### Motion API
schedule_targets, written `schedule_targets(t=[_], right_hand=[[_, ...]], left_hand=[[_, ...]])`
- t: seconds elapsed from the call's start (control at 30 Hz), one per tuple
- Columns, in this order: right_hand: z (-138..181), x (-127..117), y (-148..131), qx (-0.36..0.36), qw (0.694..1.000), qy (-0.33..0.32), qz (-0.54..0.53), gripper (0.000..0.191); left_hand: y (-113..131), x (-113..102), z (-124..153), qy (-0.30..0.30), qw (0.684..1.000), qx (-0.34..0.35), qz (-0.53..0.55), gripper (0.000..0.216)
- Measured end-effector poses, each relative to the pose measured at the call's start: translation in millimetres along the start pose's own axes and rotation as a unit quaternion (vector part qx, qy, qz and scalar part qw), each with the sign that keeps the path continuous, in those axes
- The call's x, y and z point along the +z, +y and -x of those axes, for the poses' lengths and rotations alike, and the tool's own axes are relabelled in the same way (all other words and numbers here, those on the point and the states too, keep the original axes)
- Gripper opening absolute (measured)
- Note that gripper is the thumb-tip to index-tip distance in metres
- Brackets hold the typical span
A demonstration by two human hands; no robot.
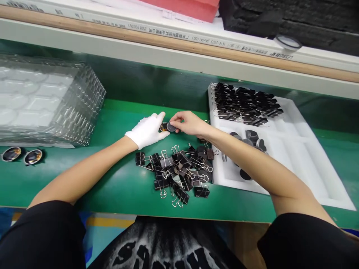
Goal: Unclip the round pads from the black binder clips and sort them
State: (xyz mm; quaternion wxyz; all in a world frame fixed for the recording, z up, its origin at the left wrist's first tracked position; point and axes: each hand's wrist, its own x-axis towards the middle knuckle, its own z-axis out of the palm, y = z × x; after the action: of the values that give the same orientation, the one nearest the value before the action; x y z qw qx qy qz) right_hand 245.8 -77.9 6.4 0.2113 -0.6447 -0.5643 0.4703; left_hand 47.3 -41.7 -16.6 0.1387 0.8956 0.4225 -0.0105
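Note:
My left hand point(147, 130) wears a white glove. Its thumb and fingers curve around the edge of a small round piece with a glossy black and amber face point(163, 127), steadying it low over the green table. My bare right hand point(187, 123) pinches a dark grey disc point(171, 127) between thumb and fingertips. The disc overlaps the right side of the round piece; whether they touch, I cannot tell. Just in front of both hands lies a loose pile of black binder clips point(179, 168) with silver wire handles.
A white foam tray point(305, 149) on the right holds rows of binder clips point(244, 102) and loose dark discs point(252, 138), partly behind my right forearm. Clear plastic trays point(50, 101) are stacked left. Two shiny round pieces point(33, 156) lie before them. A shelf edge point(168, 43) spans the back.

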Motion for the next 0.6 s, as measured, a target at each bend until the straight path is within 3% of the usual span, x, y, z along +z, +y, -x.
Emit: schedule_targets(t=[0.17, 0.3, 0.37, 0.53, 0.6], right_hand=[[-13, 4, 10, 0.005, 0.999, 0.014, 0.036, 0.035], [-22, -1, 12, -0.016, 0.996, 0.027, 0.081, 0.037], [-26, -3, 12, -0.025, 0.992, 0.033, 0.118, 0.037], [-35, 2, 6, -0.014, 0.975, 0.037, 0.219, 0.046], [-34, -7, 1, -0.01, 0.972, 0.04, 0.231, 0.048]], left_hand=[[4, -1, 1, -0.015, 0.999, 0.039, -0.014, 0.063], [2, 0, -2, -0.005, 1.0, -0.002, 0.003, 0.091], [1, 0, -3, 0.001, 1.0, -0.031, 0.003, 0.095], [-1, -3, -5, -0.017, 0.999, -0.026, -0.015, 0.071], [-1, -5, -4, -0.011, 0.999, -0.021, -0.021, 0.073]])
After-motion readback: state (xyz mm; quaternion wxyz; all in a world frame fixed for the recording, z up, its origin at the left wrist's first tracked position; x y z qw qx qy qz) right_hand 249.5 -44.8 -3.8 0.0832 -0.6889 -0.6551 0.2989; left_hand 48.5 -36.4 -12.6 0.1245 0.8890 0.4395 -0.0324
